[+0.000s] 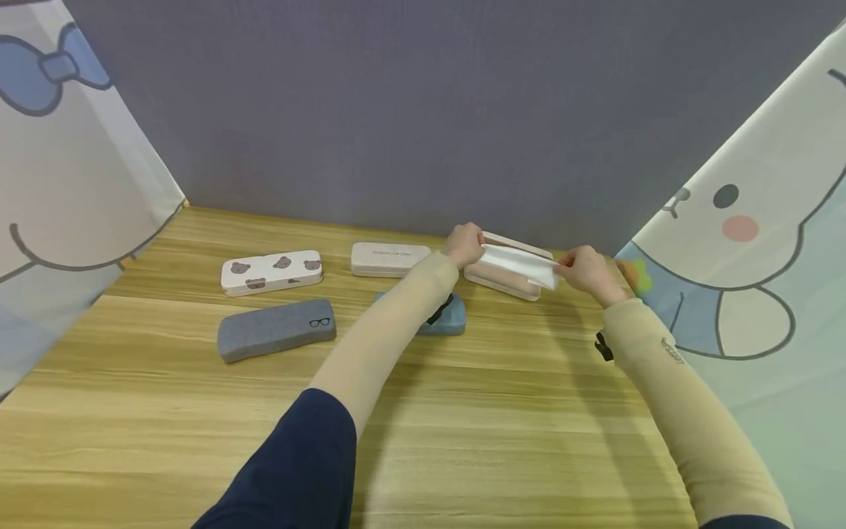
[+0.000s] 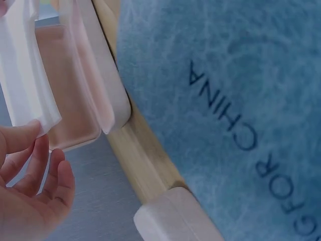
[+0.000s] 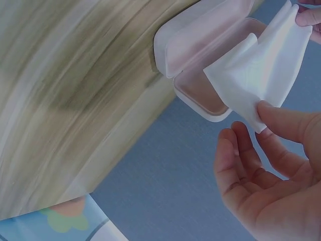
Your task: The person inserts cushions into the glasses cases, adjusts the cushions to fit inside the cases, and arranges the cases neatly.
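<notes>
A folded white cloth (image 1: pixel 520 264) is stretched between both hands above an open glasses case (image 1: pixel 502 281) with a pinkish lining. My left hand (image 1: pixel 465 245) pinches the cloth's left end between thumb and forefinger; its other fingers curl loosely in the left wrist view. At the opposite end, my right hand (image 1: pixel 587 273) pinches a corner with thumb and forefinger, as the right wrist view shows. Behind the cloth, the open case (image 3: pixel 200 95) shows its pink inside, partly covered. A blue glasses case (image 1: pixel 449 317) lies under my left forearm, mostly hidden in the head view.
To the left stand a closed pale case (image 1: pixel 390 258), a white case with bear heads (image 1: pixel 272 272) and a grey case with a glasses print (image 1: pixel 277 329). A grey panel (image 1: pixel 396 117) rises at the wooden table's (image 1: pixel 489 441) back edge; printed curtains flank both sides.
</notes>
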A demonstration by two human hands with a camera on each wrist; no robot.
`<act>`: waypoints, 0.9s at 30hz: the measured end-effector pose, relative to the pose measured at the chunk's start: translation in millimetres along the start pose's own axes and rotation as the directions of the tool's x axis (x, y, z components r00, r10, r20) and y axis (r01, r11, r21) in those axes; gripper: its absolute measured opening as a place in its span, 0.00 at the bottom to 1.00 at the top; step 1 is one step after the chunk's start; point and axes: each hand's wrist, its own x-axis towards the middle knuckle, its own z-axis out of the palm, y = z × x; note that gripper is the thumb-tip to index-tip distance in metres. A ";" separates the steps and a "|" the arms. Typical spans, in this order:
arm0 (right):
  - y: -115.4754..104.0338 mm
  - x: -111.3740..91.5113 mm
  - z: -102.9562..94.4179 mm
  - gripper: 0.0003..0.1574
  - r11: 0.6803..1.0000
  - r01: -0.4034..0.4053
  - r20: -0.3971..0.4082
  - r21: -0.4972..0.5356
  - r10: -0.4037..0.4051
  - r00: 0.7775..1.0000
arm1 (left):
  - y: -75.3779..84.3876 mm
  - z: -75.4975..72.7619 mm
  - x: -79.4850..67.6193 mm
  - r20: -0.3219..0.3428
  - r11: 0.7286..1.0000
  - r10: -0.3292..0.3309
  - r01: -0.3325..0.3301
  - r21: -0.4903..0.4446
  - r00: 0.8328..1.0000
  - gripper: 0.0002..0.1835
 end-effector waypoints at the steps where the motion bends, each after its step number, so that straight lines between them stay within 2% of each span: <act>1: -0.2 1.2 0.0 0.18 1.000 -0.002 0.004 -0.003 0.002 1.000 | -0.2 0.4 0.7 -0.001 1.000 -0.009 0.009 0.003 1.000 0.10; 7: 0.4 10.5 3.7 0.17 1.000 -0.011 0.030 -0.005 0.011 0.999 | -2.1 4.4 5.1 0.007 0.998 -0.061 0.060 0.029 0.998 0.09; 17: 0.1 17.6 8.4 0.15 0.999 -0.036 0.043 -0.030 0.037 0.998 | -1.1 6.0 8.8 0.011 0.995 -0.087 0.086 0.042 0.996 0.07; 23: 1.8 20.4 13.5 0.17 0.997 -0.062 0.066 -0.043 0.065 0.996 | -2.4 10.6 12.4 0.073 0.990 -0.128 0.124 0.065 0.989 0.14; 27: -0.7 23.1 18.4 0.16 0.996 -0.066 0.088 -0.053 0.071 0.994 | -6.1 13.6 13.3 0.061 0.987 -0.152 0.148 0.064 0.987 0.16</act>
